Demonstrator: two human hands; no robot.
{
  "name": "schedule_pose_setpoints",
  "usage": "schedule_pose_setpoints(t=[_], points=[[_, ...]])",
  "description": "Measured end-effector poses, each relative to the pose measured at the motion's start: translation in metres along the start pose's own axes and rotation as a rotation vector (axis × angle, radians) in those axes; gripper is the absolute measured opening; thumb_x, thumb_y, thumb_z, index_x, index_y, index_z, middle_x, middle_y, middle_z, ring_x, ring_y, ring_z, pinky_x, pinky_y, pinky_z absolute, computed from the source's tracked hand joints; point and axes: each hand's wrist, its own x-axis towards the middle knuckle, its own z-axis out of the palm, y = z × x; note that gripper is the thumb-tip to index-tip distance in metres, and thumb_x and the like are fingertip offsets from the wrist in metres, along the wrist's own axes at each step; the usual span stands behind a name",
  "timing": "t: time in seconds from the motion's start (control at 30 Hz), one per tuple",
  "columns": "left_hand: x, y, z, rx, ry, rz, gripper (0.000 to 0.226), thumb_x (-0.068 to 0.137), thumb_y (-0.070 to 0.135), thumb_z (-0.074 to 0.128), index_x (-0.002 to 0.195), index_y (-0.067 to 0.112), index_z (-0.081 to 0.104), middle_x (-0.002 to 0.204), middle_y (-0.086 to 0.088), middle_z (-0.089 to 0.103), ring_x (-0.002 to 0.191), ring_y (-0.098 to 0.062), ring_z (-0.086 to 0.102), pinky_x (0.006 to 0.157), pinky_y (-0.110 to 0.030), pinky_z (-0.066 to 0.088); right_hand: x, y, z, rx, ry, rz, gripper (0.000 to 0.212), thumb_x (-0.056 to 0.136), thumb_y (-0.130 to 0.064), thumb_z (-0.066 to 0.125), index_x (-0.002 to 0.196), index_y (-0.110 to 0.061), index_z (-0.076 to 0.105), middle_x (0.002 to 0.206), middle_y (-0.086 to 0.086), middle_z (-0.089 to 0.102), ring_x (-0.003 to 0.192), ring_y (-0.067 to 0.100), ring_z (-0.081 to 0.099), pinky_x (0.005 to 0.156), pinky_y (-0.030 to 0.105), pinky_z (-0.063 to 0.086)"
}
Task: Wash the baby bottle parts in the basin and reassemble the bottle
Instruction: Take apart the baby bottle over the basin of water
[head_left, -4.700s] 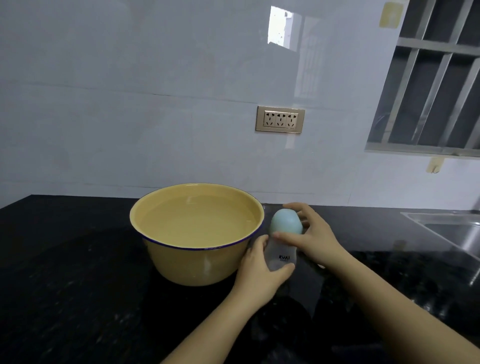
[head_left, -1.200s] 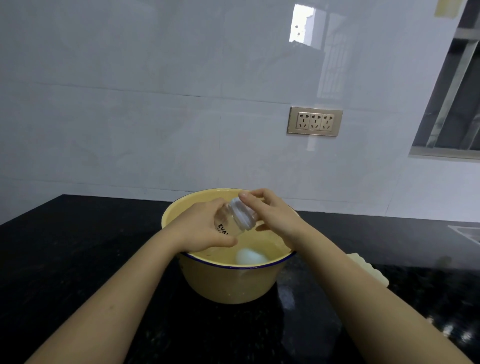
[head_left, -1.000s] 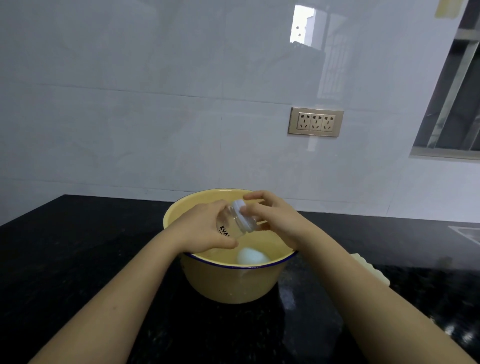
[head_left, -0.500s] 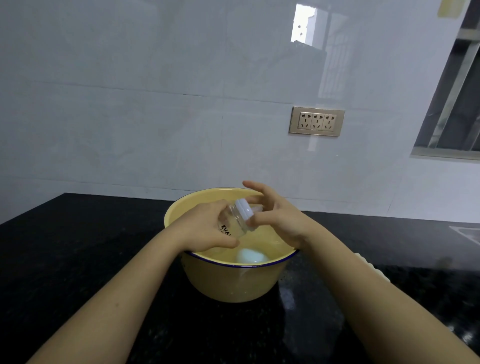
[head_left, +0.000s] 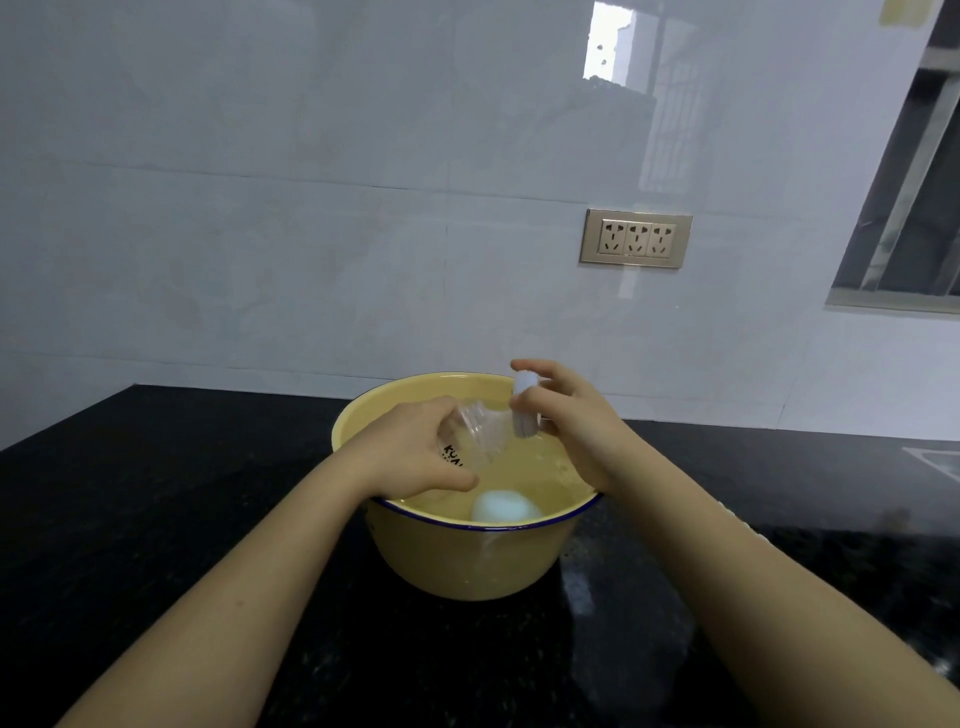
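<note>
A yellow basin (head_left: 467, 561) with a blue rim stands on the black counter and holds water. My left hand (head_left: 410, 457) grips the clear bottle body (head_left: 480, 434), tilted over the water with its open neck toward the right. My right hand (head_left: 566, 421) holds the white screw collar (head_left: 524, 410), just apart from the bottle's neck. The pale blue cap (head_left: 504, 506) floats in the water near the basin's front rim.
The black counter (head_left: 156, 519) runs along a white tiled wall with a socket plate (head_left: 636, 239). A pale object (head_left: 732, 512) lies on the counter behind my right forearm. A sink edge (head_left: 935, 460) shows at the far right, and a barred window (head_left: 904, 208) above it.
The white collar has come off the bottle neck and sits in my right hand, lifted slightly up and to the right. My left hand still holds the bottle body over the basin.
</note>
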Motion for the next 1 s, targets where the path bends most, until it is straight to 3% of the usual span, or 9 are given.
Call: schedule_pose_setpoints(t=[0.1, 0.23, 0.3, 0.33, 0.43, 0.57, 0.7, 0.83, 1.0], points=[[0.001, -0.002, 0.0, 0.01, 0.031, -0.039, 0.035, 0.064, 0.037, 0.074, 0.088, 0.029, 0.05, 0.088, 0.007, 0.06, 0.083, -0.018, 0.061, 0.072, -0.038, 0.051, 0.002, -0.004, -0.004, -0.118, 0.086, 0.04, 0.041, 0.079, -0.012, 0.061, 0.119, -0.019, 0.056, 0.088, -0.002, 0.062, 0.086, 0.01, 0.06, 0.077, 0.022, 0.045], [0.003, -0.004, -0.001, 0.0, 0.088, -0.08, 0.045, 0.064, 0.038, 0.072, 0.101, 0.022, 0.052, 0.088, 0.004, 0.061, 0.083, -0.019, 0.061, 0.076, -0.042, 0.052, 0.003, -0.008, -0.013, -0.24, 0.101, 0.038, 0.038, 0.08, -0.008, 0.06, 0.117, -0.013, 0.054, 0.075, -0.009, 0.059, 0.078, 0.003, 0.057, 0.078, 0.017, 0.048], [0.002, -0.004, -0.001, -0.018, 0.103, -0.072, 0.045, 0.065, 0.037, 0.073, 0.102, 0.021, 0.053, 0.087, 0.006, 0.06, 0.082, -0.017, 0.06, 0.075, -0.04, 0.051, 0.0, -0.01, -0.016, -0.398, 0.034, 0.018, 0.038, 0.077, -0.006, 0.065, 0.112, -0.014, 0.053, 0.076, -0.01, 0.057, 0.073, -0.001, 0.054, 0.064, 0.007, 0.044], [0.002, -0.004, -0.001, -0.032, 0.11, -0.065, 0.045, 0.066, 0.037, 0.073, 0.102, 0.021, 0.053, 0.087, 0.007, 0.059, 0.081, -0.015, 0.06, 0.073, -0.037, 0.051, -0.001, -0.01, -0.017, -0.51, -0.023, 0.016, 0.04, 0.075, -0.007, 0.07, 0.11, -0.016, 0.053, 0.08, -0.008, 0.057, 0.073, 0.002, 0.055, 0.061, 0.008, 0.044], [0.002, -0.003, -0.002, -0.058, 0.139, -0.032, 0.048, 0.067, 0.036, 0.075, 0.108, 0.021, 0.054, 0.095, 0.007, 0.061, 0.085, -0.014, 0.059, 0.076, -0.035, 0.05, -0.002, -0.006, -0.016, -0.822, -0.163, 0.001, 0.045, 0.071, -0.017, 0.077, 0.11, -0.022, 0.054, 0.103, -0.003, 0.06, 0.092, 0.013, 0.059, 0.078, 0.025, 0.046], [0.001, -0.003, -0.003, -0.109, 0.176, 0.01, 0.057, 0.068, 0.035, 0.075, 0.12, 0.026, 0.053, 0.102, 0.011, 0.062, 0.089, -0.005, 0.057, 0.072, -0.02, 0.045, 0.001, -0.002, -0.015, -1.065, -0.324, 0.008, 0.065, 0.078, -0.032, 0.071, 0.136, -0.028, 0.042, 0.133, -0.009, 0.049, 0.121, 0.014, 0.049, 0.098, 0.027, 0.04], [-0.001, -0.003, -0.003, -0.131, 0.19, 0.032, 0.056, 0.068, 0.034, 0.076, 0.119, 0.027, 0.053, 0.101, 0.012, 0.062, 0.087, -0.001, 0.057, 0.069, -0.015, 0.042, 0.006, -0.004, -0.012, -0.78, -0.167, -0.046, 0.041, 0.084, -0.024, 0.064, 0.124, -0.029, 0.055, 0.121, -0.004, 0.061, 0.115, 0.013, 0.055, 0.1, 0.03, 0.043], [-0.001, -0.003, -0.003, -0.129, 0.178, 0.064, 0.061, 0.068, 0.034, 0.076, 0.123, 0.03, 0.051, 0.103, 0.011, 0.062, 0.09, -0.005, 0.058, 0.074, -0.021, 0.046, 0.001, -0.022, -0.005, -0.339, -0.068, -0.04, 0.018, 0.089, -0.016, 0.055, 0.099, -0.018, 0.07, 0.096, 0.006, 0.071, 0.093, 0.01, 0.06, 0.084, 0.025, 0.044], [-0.003, -0.003, -0.003, -0.151, 0.15, 0.074, 0.062, 0.068, 0.036, 0.076, 0.124, 0.031, 0.05, 0.106, 0.011, 0.062, 0.095, -0.009, 0.06, 0.081, -0.03, 0.051, -0.001, -0.025, 0.004, -0.389, 0.032, -0.144, 0.015, 0.089, -0.024, 0.064, 0.086, -0.011, 0.07, 0.075, -0.003, 0.068, 0.069, 0.006, 0.061, 0.062, 0.017, 0.049]])
